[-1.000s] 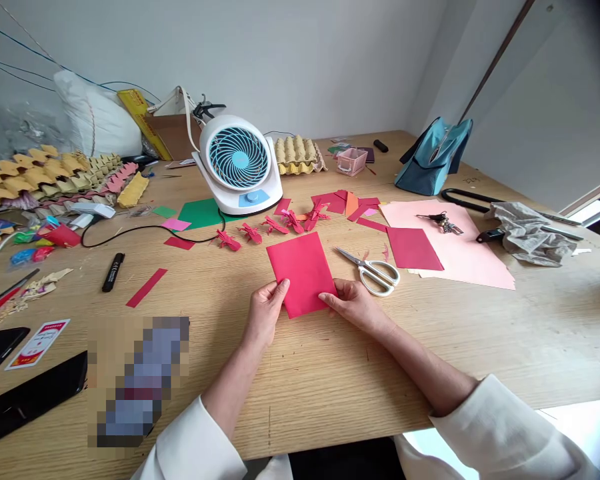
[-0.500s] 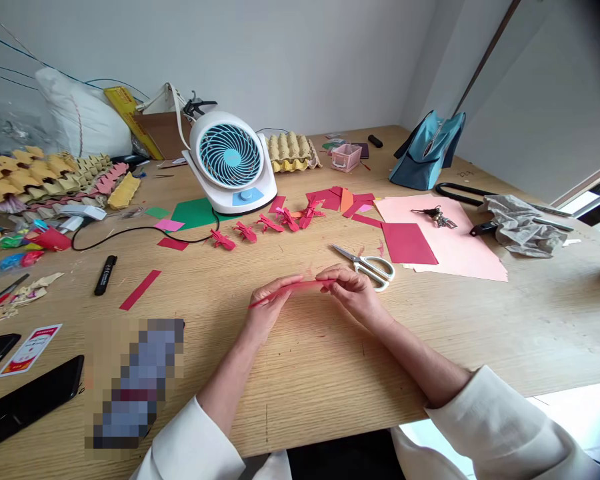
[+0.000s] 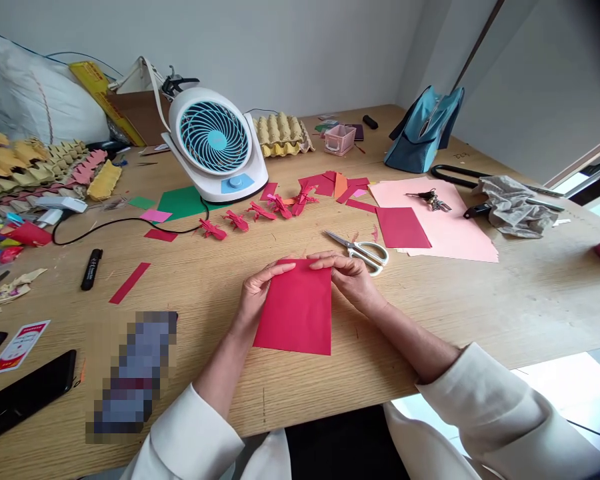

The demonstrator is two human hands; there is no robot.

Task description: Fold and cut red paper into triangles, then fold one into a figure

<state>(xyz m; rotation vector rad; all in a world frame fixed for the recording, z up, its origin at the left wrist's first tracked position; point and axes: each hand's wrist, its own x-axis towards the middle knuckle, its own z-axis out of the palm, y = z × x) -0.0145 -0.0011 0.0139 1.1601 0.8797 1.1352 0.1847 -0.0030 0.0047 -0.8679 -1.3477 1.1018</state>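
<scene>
A rectangular sheet of red paper (image 3: 297,310) faces me above the wooden table, its upper edge pinched by both hands. My left hand (image 3: 257,290) grips the upper left corner, thumb on the front. My right hand (image 3: 350,277) is closed on the upper right corner, fingers along the top edge. Just beyond the right hand lie scissors (image 3: 363,253) with white handles, blades apart. Farther back, several folded red paper figures (image 3: 247,215) stand in a slanting row.
A white fan (image 3: 215,147) stands behind the figures. On the right are pink sheets (image 3: 445,230) with a red sheet (image 3: 403,227) and keys (image 3: 434,200) on top. To the left lie a black marker (image 3: 91,269), a red strip (image 3: 130,283) and a dark phone (image 3: 30,397).
The red paper, seen nearly edge-on before, has been tipped so its broad face shows and hangs towards me. Both hands stay on its edge. The view has shifted slightly.
</scene>
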